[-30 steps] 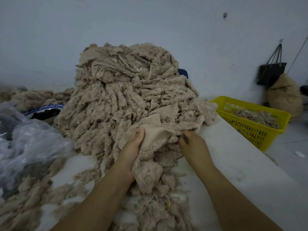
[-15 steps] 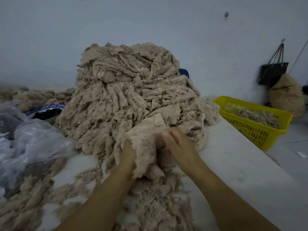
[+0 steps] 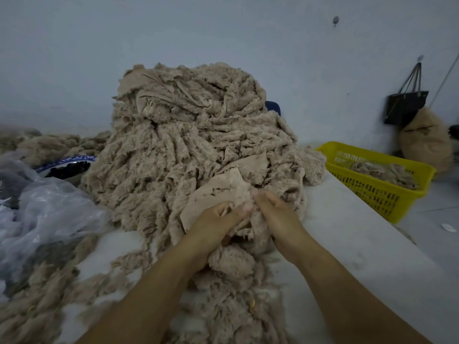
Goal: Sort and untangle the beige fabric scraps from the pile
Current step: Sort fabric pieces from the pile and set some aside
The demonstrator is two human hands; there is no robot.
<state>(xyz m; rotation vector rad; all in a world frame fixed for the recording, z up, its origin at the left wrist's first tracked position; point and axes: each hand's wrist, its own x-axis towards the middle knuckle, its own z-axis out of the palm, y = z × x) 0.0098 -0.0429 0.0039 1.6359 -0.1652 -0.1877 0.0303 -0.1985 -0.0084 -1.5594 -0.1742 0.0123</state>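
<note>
A tall pile of fuzzy beige fabric scraps (image 3: 188, 135) stands on the white table (image 3: 367, 244), against the wall. At the pile's front edge lies a scrap with a smooth beige backing (image 3: 223, 189). My left hand (image 3: 216, 224) grips this scrap, fingers curled into the fabric. My right hand (image 3: 278, 214) is right beside it, fingers dug into the same bunch; its fingertips are hidden in the fluff. More loose scraps (image 3: 231, 306) trail down toward me between my forearms.
A yellow plastic basket (image 3: 382, 192) holding some beige scraps stands at the table's right side. Crumpled clear plastic (image 3: 42, 214) lies at left, beside a bowl of dark items (image 3: 67, 167). A black bag (image 3: 406, 105) and a stuffed sack (image 3: 426, 142) sit by the wall.
Both hands have moved together at the pile's front: the right hand shifted left toward the left hand, and the scrap between them is now bunched up.
</note>
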